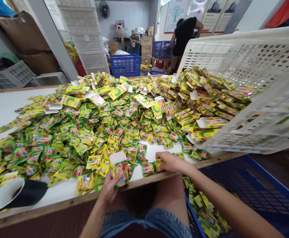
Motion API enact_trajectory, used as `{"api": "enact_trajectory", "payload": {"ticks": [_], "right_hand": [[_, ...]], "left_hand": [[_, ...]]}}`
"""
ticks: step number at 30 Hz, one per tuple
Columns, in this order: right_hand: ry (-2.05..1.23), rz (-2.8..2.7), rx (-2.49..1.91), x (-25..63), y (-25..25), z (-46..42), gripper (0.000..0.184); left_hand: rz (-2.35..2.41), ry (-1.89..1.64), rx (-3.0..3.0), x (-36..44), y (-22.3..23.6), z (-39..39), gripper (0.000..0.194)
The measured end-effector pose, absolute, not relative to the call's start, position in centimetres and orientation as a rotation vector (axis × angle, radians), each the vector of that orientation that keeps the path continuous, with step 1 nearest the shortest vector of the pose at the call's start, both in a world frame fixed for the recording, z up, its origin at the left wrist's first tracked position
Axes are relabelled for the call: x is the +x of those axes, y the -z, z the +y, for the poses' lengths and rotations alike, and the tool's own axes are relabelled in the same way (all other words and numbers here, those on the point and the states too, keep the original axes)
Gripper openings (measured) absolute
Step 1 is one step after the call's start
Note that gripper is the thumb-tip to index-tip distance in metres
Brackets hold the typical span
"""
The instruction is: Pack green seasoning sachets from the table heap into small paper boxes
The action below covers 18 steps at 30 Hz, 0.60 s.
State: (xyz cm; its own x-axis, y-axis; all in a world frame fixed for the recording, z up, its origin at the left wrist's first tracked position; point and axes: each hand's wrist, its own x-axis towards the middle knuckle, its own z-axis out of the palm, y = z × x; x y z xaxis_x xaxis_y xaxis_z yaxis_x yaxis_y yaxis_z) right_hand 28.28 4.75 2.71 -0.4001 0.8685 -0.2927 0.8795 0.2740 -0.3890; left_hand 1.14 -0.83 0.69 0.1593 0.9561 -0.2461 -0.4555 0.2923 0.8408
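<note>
My left hand (109, 189) is closed around a small card box (119, 169), yellow, red and green, with its white top flap raised. The box is upright just over the table's front edge. To its right, my right hand (171, 162) curls down on the tabletop, its fingers closed on a small yellow sachet (159, 163), partly hidden by the hand. A green sachet (148, 169) with a red fruit picture lies beside those fingers. Beyond both hands spreads a large heap of green and yellow sachets (77, 132), with several flat open-ended boxes (116, 92) on top.
On the right, a tipped white plastic crate (265, 122) spills boxes onto the table. A blue crate (248, 178) holding sachets is below the edge at right. A dark mug (32, 191) lies at left. Behind, a person in black (186, 36) bends by a blue basket (162, 49).
</note>
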Motion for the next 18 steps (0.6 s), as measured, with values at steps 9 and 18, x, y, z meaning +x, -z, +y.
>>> {"api": "enact_trajectory", "payload": {"ticks": [9, 18], "right_hand": [[2.023, 2.562, 2.159, 29.3, -4.4, 3.5, 0.026], [2.201, 2.931, 2.061, 22.0, -7.4, 3.8, 0.021]], "left_hand": [[1.04, -0.986, 0.84, 2.3, -0.6, -0.1, 0.042], [1.113, -0.83, 1.16, 4.4, -3.0, -0.2, 0.049]]}}
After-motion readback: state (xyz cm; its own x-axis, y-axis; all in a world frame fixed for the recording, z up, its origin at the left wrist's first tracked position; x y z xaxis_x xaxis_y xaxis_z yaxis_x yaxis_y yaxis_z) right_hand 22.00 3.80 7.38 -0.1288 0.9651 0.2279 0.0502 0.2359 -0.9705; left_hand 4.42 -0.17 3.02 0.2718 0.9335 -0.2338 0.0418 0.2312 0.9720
